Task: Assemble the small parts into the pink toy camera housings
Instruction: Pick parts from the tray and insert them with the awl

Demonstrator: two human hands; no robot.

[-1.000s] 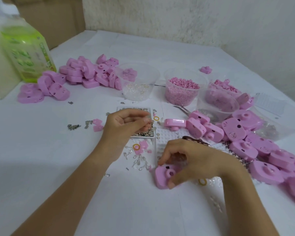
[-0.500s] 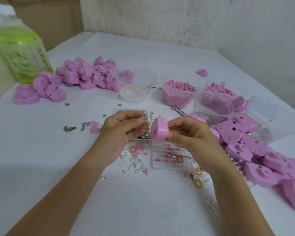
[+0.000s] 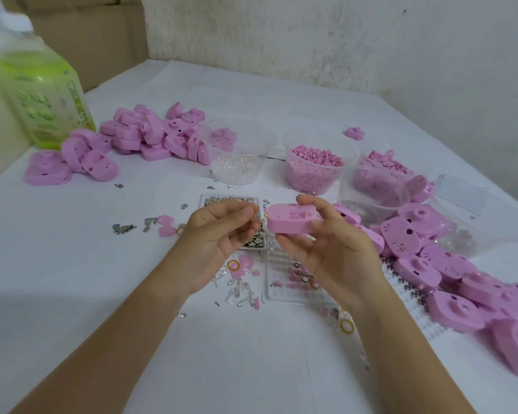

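While the right hand (image 3: pixel 335 249) closes its grip round a pink plastic toy camera housing (image 3: pixel 290 221) at frame centre above the white bench (image 3: pixel 72 279), the left hand (image 3: pixel 219 234) just beside it pinches its fingertips (image 3: pixel 248 218) together; whether that grip holds anything is unclear.

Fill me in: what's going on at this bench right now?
A person is assembling toy cameras at a white table. The right hand holds one pink housing above the table, open side up. The left hand, close beside it, pinches what looks like a small part, too tiny to identify. It is not yet in the housing. More housings are piled on the right and at the back left, with cups of parts between them.
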